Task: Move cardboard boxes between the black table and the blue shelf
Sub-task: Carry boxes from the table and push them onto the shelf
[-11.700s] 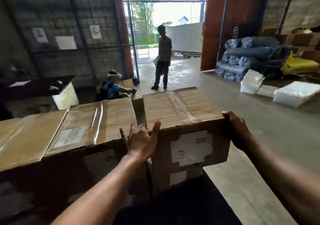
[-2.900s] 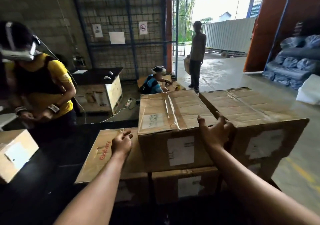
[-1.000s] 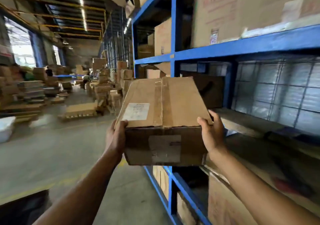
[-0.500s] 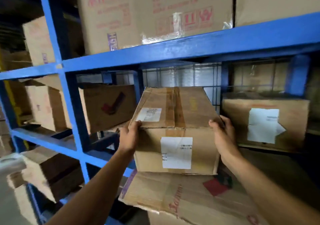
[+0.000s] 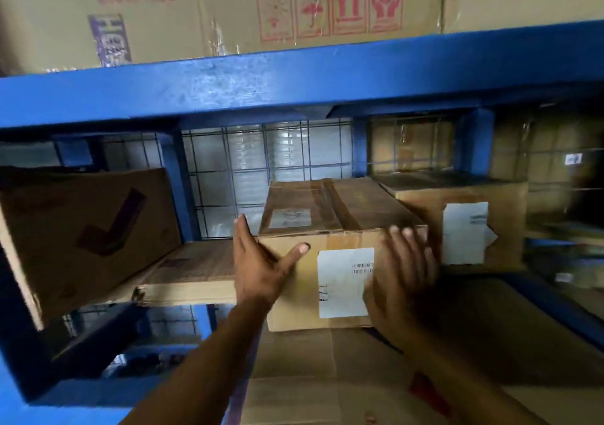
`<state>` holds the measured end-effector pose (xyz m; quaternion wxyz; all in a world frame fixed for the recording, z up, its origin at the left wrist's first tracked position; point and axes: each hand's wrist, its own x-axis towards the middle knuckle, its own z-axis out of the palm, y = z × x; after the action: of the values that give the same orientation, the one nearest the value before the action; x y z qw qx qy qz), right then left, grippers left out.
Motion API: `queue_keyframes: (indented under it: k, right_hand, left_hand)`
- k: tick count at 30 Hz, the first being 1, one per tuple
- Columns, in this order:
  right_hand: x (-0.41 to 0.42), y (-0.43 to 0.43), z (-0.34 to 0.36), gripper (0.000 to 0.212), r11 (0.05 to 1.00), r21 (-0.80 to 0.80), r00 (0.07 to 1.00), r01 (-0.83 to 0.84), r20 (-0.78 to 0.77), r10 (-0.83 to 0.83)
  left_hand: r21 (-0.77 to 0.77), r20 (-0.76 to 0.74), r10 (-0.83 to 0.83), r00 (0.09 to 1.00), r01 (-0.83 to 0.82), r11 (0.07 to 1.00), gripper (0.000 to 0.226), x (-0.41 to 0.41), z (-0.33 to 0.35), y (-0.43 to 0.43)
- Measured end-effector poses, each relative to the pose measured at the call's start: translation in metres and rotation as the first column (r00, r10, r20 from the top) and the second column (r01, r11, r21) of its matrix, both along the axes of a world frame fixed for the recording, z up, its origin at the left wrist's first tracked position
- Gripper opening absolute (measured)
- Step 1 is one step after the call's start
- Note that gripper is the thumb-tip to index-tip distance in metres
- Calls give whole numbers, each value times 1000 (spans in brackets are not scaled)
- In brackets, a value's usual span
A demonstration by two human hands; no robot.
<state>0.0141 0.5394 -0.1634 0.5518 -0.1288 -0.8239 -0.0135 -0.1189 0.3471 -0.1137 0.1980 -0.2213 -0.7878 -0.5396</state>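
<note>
Shelf beam: strong blue, scuffed paler in patches. Wire mesh behind it: blue grid of squares over pale grey. Middle box: plain brown card with a white label and black barcode lines. Upper box: tan, with a row of red handling symbols and a purple mark. Left box: brown, with a dark maroon tick. Right box: brown, with a white sticker. Flat cardboard below: tan, with a red patch.

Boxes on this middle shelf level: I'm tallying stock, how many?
3: check-marked box left, barcode-labelled box centre, white-labelled box right; more may hide behind.
</note>
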Motion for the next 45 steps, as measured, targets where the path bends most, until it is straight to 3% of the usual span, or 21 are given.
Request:
queue_keyframes:
  k: [1,2,4,5,10,15,17,19,24,27,30,35,38,41,45]
  right_hand:
    - [-1,-2,-14,74,994,106,989,-8,149,-8]
    - [-4,-2,-27,80,991,131,962,-22,272,-15]
    - [-7,1,-44,84,996,90,927,2,374,-35]
    - [-8,3,-45,83,997,76,926,10,377,-38]
    - [-38,22,-34,73,994,107,932,-10,362,-30]
    - [-84,53,-17,93,993,82,859,91,498,-120]
    - [-97,69,-20,88,987,114,825,114,542,-158]
    - [-106,78,-28,76,977,155,807,145,553,-208]
    - [-104,73,-22,76,974,197,804,116,557,-208]
    - [-104,51,-7,76,996,-25,836,91,545,-62]
    - [-108,16,-1,66,956,-236,847,-176,457,269]
    - [-129,-75,31,65,767,-277,651,-579,408,640]
    - [-133,-160,43,63,571,-297,437,-766,411,800]
    - [-110,-253,43,59,327,-326,187,-887,393,900]
    - [-32,-375,39,59,29,-363,-130,-931,404,906]
  left_hand:
    - [-101,-193,154,969,-176,979,119,-5,-9,0]
    - [-179,-389,196,900,-283,942,113,-8,-23,-2]
    - [-388,-618,21,786,-328,862,100,-13,-56,-4]
    - [-484,-637,-77,767,-320,814,96,-18,-72,-4]
    - [-729,-353,-212,911,-126,673,111,-57,-70,5]
    - [-843,-239,-304,922,-41,537,113,-106,-40,24]
    - [-863,-191,-315,930,-6,505,112,-119,-39,33]
    - [-859,-192,-307,932,-9,512,109,-122,-41,38]
    - [-854,-176,-288,941,0,521,103,-118,-36,34]
    - [-781,-163,-249,955,29,624,94,-103,-29,21]
    - [-711,-163,-203,965,27,702,86,-79,-24,-7]
    - [-649,-137,40,990,-120,751,81,-29,-20,-88]
    - [-568,-143,280,949,-310,762,79,25,-23,-164]
    - [-546,-115,546,830,-512,663,81,101,-31,-246]
    - [-520,-124,806,579,-730,445,76,243,-43,-339]
